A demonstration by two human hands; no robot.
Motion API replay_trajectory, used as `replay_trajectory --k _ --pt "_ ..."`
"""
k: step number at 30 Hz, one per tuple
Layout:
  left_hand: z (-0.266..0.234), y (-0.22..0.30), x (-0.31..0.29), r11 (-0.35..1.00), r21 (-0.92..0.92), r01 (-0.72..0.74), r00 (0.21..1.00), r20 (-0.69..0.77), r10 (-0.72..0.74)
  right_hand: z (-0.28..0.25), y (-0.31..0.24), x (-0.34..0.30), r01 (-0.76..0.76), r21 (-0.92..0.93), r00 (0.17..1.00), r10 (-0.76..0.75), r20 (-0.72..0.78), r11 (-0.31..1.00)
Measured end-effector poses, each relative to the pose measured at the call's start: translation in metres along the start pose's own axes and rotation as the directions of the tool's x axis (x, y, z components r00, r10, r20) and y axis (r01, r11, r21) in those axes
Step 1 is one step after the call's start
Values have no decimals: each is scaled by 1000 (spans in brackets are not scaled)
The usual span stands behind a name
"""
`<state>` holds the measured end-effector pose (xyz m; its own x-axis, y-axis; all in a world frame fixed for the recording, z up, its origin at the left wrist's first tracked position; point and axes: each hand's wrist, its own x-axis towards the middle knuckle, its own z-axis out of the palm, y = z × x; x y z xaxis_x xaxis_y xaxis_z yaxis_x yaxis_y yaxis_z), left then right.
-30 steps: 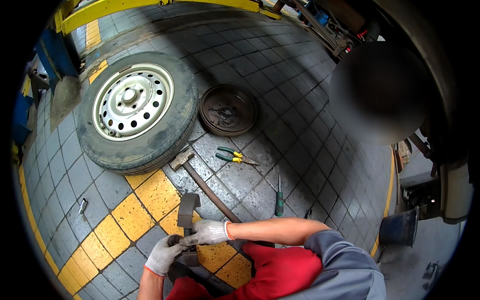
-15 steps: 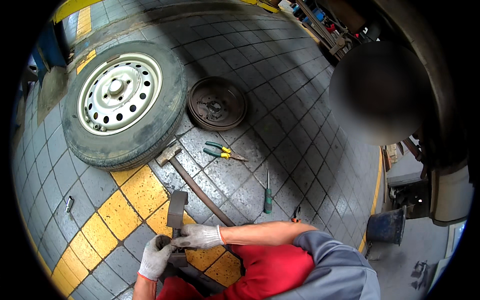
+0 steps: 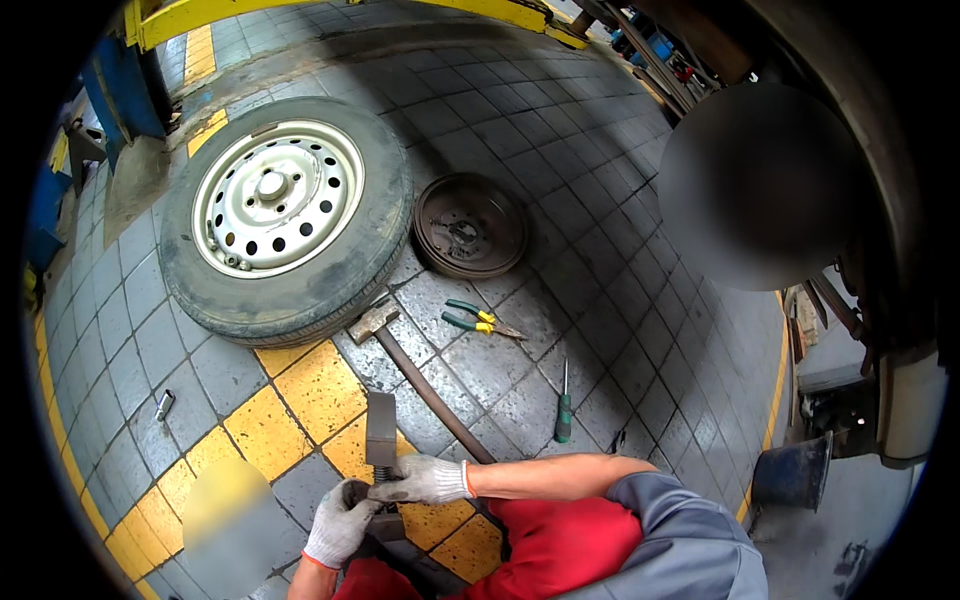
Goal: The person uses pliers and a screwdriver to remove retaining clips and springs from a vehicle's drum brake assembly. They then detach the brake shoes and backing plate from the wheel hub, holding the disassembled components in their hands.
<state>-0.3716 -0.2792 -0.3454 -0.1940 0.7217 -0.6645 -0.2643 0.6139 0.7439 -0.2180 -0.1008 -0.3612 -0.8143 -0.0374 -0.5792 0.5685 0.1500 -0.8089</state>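
Both hands wear white knit gloves and meet at a grey brake shoe assembly low in the picture. One curved brake shoe [image 3: 381, 428] stands up beyond the fingers, with a dark coil spring [image 3: 383, 474] at its lower end. My left hand [image 3: 340, 525] is closed round the near side of the assembly, where a dark part shows between the fingers. From the right, my right hand [image 3: 428, 481] pinches the assembly just below the spring. The fingers hide their exact contact points. A second grey block-like piece [image 3: 390, 527] shows below the hands.
A wheel with tyre [image 3: 388, 205] lies at the far left, beside a rusty brake drum [image 3: 470, 225]. Nearer lie a hammer [image 3: 425, 385], green-yellow pliers [image 3: 480, 319], a green screwdriver [image 3: 564, 415] and a metal socket [image 3: 165, 405]. A dark bucket [image 3: 793, 473] stands at the right.
The whole view has shifted, so floor objects sit farther right and lower. The brake shoe shows at a slightly different angle. Both hands keep their hold on the assembly.
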Motion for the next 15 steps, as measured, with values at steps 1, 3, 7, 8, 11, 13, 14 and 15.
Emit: replay_trajectory --k 1,3,7,8,11,13,14,15 --pt "1 1 0 998 -5 -56 998 -15 56 4 7 0 49 -2 999 -49 -17 999" --pt "3 5 -1 1000 23 9 1000 -18 -9 12 17 2 302 -68 945 -308 -112 951" --pt "3 11 1 979 204 -17 999 -24 22 17 32 0 337 -257 911 -383 -154 906" --pt "2 12 1 975 220 26 1000 -2 -26 17 34 -1 225 -206 958 -254 -129 952" --pt "-1 13 -4 975 212 -62 997 58 50 10 34 -6 115 -230 978 -150 -143 966" --pt "-2 13 -6 983 163 -83 994 83 70 4 31 -6 142 -79 980 -152 -131 987" --pt "-2 13 -7 970 208 -127 991 68 116 2 29 -5 167 0 979 -166 -122 986" --pt "-2 13 -6 978 172 -119 991 73 108 1 27 -3 118 33 986 -113 -118 992"
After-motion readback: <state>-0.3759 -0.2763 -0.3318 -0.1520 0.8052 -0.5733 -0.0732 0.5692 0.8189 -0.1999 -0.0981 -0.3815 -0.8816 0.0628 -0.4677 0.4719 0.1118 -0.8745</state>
